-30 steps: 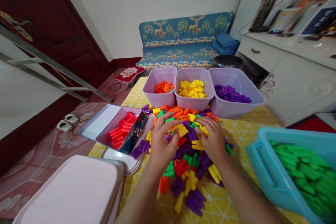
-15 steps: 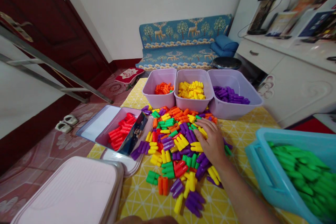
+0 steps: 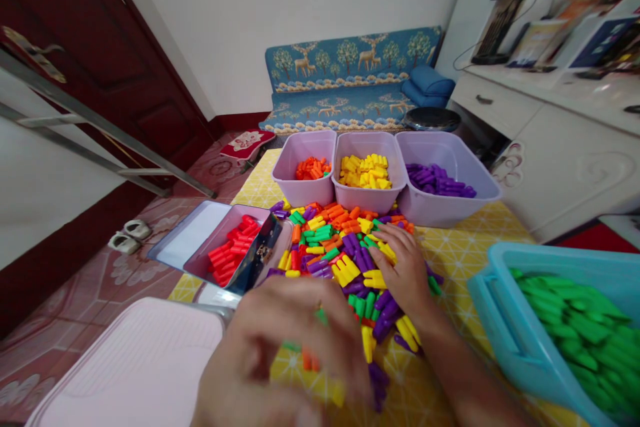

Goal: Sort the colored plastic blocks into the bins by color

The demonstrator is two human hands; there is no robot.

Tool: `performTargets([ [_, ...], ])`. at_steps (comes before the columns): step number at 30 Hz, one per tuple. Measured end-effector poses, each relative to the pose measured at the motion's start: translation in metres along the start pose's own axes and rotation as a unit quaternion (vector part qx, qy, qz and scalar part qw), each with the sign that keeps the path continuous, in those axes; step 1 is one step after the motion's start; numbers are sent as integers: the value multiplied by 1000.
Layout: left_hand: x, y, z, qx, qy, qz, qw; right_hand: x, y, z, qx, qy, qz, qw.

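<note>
A heap of small plastic blocks (image 3: 340, 260) in orange, yellow, green, purple and red lies on the yellow patterned tablecloth (image 3: 465, 247). My right hand (image 3: 405, 267) rests palm down on the right side of the heap, fingers spread over yellow and purple blocks. My left hand (image 3: 285, 347) is close to the camera and smeared by motion, hovering over the near edge of the heap; its fingers look curled, and I cannot see whether it holds anything.
Three lilac tubs stand behind the heap: orange blocks (image 3: 311, 168), yellow blocks (image 3: 366, 171), purple blocks (image 3: 437, 180). A lilac tray with red blocks (image 3: 233, 247) is at left, a blue bin of green blocks (image 3: 570, 320) at right, a pink lid (image 3: 135, 367) near left.
My left hand left the heap, dropped out of view, and has now come back in, blurred, over the near blocks. My right hand has stayed on the heap.
</note>
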State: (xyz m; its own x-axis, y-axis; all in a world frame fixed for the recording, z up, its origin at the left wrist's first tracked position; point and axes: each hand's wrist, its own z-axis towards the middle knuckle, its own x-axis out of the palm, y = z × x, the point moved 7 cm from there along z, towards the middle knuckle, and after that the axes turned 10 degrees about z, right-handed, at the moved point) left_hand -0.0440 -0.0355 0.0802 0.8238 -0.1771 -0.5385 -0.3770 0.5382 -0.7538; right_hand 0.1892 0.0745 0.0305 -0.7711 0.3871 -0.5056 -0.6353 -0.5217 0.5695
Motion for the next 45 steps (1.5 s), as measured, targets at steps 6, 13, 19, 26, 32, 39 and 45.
performTargets([
  [6, -2, 50, 95, -151, 89, 240, 955, -17, 28, 10, 29, 38, -61, 997],
  [13, 29, 80, 85, -148, 79, 253, 953, 13, 43, 3, 59, 242, -160, 955],
  [19, 36, 98, 88, -211, -56, -35, 975, 19, 45, 1, 55, 235, -156, 958],
  [26, 59, 108, 82, -241, -146, -215, 935, 19, 36, -2, 88, 194, -111, 971],
  [32, 48, 98, 81, -185, -199, -223, 936, 9, 30, 2, 180, 83, 143, 970],
  [39, 66, 82, 82, -164, -151, -274, 935, 3, 14, 2, 282, 70, 294, 911],
  [45, 78, 88, 84, -175, -133, -242, 945, -37, -23, 21, 302, -168, 383, 857],
])
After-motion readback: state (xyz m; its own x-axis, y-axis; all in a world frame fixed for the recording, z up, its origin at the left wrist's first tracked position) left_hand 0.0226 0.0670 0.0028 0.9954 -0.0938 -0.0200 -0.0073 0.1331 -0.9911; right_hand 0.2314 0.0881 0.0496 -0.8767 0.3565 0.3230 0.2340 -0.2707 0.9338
